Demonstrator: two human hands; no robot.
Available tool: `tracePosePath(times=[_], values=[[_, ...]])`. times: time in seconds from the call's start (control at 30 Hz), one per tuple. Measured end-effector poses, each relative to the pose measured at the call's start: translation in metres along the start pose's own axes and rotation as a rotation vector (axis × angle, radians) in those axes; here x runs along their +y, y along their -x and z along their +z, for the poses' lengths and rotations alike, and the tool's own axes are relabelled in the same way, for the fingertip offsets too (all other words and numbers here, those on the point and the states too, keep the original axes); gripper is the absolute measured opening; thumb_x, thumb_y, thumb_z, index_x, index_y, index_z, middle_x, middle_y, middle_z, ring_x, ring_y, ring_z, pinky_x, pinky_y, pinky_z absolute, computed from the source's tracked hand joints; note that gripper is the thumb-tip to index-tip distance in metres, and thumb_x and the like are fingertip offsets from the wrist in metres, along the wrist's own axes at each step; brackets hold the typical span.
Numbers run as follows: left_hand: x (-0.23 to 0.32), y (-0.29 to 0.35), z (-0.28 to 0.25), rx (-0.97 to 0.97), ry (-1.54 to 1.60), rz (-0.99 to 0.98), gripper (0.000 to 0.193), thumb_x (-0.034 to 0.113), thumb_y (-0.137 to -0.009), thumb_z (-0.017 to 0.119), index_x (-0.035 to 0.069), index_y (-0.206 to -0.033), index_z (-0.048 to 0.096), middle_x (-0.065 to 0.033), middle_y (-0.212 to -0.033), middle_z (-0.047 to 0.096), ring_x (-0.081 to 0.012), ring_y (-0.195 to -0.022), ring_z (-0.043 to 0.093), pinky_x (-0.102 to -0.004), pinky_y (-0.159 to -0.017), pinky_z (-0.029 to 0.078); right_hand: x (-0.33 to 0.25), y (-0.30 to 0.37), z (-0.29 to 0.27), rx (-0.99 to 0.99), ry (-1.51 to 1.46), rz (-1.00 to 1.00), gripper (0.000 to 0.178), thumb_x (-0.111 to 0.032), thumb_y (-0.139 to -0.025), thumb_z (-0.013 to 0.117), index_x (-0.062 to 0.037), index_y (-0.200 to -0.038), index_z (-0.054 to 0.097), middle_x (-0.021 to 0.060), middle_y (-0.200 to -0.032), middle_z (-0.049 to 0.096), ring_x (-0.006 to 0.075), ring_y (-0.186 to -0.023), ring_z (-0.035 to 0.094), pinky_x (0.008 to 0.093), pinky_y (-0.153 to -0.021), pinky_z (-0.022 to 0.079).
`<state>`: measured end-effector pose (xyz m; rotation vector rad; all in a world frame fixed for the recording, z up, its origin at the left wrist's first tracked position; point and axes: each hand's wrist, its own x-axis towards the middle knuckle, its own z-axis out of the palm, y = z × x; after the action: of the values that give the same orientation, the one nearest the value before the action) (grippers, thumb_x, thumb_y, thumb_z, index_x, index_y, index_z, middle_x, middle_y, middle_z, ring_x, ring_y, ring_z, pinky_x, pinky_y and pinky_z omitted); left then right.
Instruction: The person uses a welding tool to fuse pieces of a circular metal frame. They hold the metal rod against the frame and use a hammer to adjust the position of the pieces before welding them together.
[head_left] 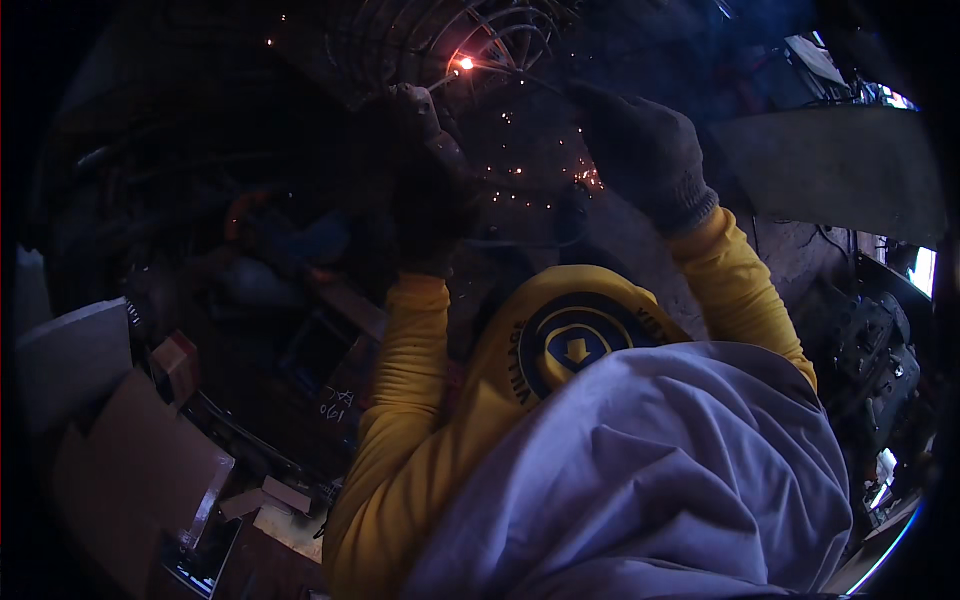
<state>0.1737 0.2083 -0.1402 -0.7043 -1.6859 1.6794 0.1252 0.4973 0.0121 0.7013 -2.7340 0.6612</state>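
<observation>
A round cage of curved metal rods point(395, 40) stands at the top of the view. On its lower right side a bright red-orange spot point(466, 64) glows. My right hand point(650, 155), in a dark knitted glove, is closed to the right of the cage. From it a thin dark welding rod point(540, 82) reaches to near the glow; any holder inside the glove is hidden. My left hand point(422, 130) is raised just below the cage, its fingers bent close to a thin metal piece by the glow. Shadow hides most of its grip.
Sparks point(588, 178) scatter below the cage between my forearms. Cardboard sheets point(150, 455) and a small reddish box point(176, 368) lie at lower left. A broad flat panel point(835, 165) is at right, with dark machinery point(875, 350) below it. Purple-grey cloth point(650, 470) covers the lower front.
</observation>
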Motion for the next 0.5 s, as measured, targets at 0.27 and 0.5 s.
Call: tracePosePath(times=[0.27, 0.5], values=[[0.006, -0.002, -0.010, 0.087, -2.678, 1.161, 0.042, 0.023, -0.086, 0.079, 0.004, -0.119, 0.058, -0.0034, -0.093, 0.061, -0.0170, -0.085, 0.062, -0.0333, -0.079, 0.053, -0.004, -0.001, -0.002, -0.013, 0.043, 0.043, 0.027, -0.018, -0.094, 0.071, -0.0145, -0.121, 0.075, 0.0098, -0.094, 0.078, 0.0268, -0.080, 0.076, 0.0348, -0.070, 0.062], [0.006, -0.006, -0.009, 0.443, -3.018, 1.647, 0.054, 0.021, -0.080, 0.087, 0.000, -0.119, 0.057, -0.0037, -0.095, 0.064, -0.0173, -0.087, 0.064, -0.0344, -0.081, 0.053, 0.000, 0.002, 0.003, 0.034, 0.030, 0.035, 0.028, -0.025, -0.098, 0.064, -0.0181, -0.123, 0.073, 0.0100, -0.083, 0.074, 0.0301, -0.072, 0.073, 0.0393, -0.063, 0.058]])
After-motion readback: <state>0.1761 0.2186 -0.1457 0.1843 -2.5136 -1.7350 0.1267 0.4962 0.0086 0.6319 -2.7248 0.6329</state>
